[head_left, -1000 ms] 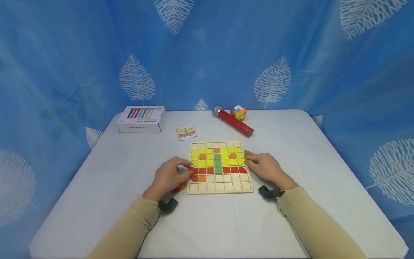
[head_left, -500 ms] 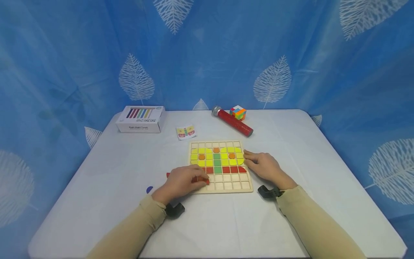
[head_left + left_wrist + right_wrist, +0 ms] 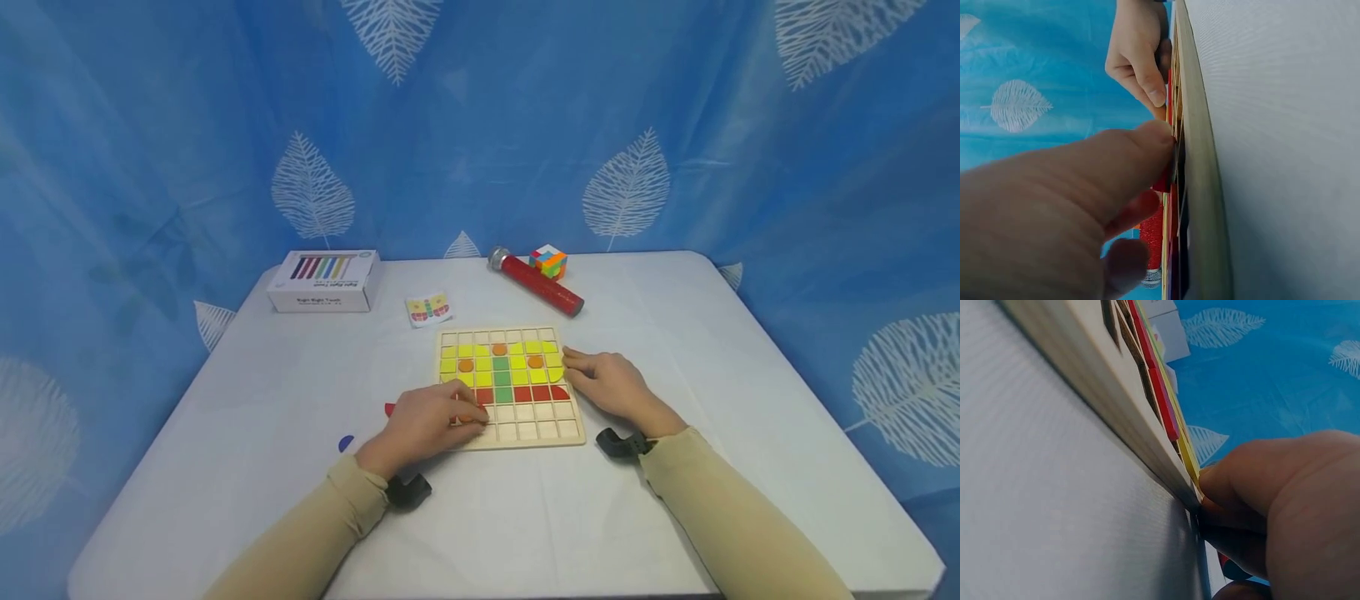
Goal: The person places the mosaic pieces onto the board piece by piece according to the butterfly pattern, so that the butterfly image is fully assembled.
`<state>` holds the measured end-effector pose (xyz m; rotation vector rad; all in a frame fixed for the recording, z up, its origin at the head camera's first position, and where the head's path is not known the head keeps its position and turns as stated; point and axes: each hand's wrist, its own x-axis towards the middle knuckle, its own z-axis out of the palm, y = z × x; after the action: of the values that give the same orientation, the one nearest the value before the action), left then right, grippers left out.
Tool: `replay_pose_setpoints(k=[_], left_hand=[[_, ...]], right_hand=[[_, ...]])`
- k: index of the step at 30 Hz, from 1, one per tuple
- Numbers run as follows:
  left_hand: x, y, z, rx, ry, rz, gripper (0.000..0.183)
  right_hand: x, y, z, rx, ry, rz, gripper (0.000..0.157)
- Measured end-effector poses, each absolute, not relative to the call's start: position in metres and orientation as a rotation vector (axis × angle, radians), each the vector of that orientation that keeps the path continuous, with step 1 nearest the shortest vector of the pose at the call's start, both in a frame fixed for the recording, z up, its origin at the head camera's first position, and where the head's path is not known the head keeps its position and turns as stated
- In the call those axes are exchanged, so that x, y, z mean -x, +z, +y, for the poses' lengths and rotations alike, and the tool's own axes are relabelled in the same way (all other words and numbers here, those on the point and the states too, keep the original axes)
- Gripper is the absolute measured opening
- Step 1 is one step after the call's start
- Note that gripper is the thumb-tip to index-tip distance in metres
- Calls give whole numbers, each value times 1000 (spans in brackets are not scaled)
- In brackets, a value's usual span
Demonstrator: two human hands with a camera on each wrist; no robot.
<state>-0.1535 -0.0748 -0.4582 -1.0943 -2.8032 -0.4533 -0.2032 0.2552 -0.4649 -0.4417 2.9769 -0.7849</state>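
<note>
A wooden grid board (image 3: 528,431) lies on the white table, several of its cells filled with yellow tiles (image 3: 534,347), orange tiles (image 3: 499,350), green tiles (image 3: 501,377) and red tiles (image 3: 541,393). Over the board's lower left, my left hand (image 3: 423,421) pinches a red tile (image 3: 1161,181) between thumb and fingers, close to the cells. That hand hides the board's lower left corner. At the board's right edge my right hand (image 3: 609,383) grips the rim, thumb near a yellow tile (image 3: 1189,464).
Left of the board lie a blue piece (image 3: 346,443) and a red piece (image 3: 389,409), partly behind the hand. Behind it are a picture card (image 3: 428,309), a white box (image 3: 322,283), a red microphone (image 3: 540,283) and a puzzle cube (image 3: 549,263).
My left hand has moved right from the board's left edge onto its lower left cells, with a red tile, uncovering the blue piece. My right hand stays at the board's edge.
</note>
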Motion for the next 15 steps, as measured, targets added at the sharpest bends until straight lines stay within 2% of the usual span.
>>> replay_pose_setpoints(k=[10, 15], left_hand=[[155, -461, -76, 1245, -290, -2659, 32], [156, -462, -76, 1230, -254, -2653, 34]], right_hand=[[204, -465, 254, 427, -776, 2979, 45], [204, -466, 254, 423, -766, 2981, 45]])
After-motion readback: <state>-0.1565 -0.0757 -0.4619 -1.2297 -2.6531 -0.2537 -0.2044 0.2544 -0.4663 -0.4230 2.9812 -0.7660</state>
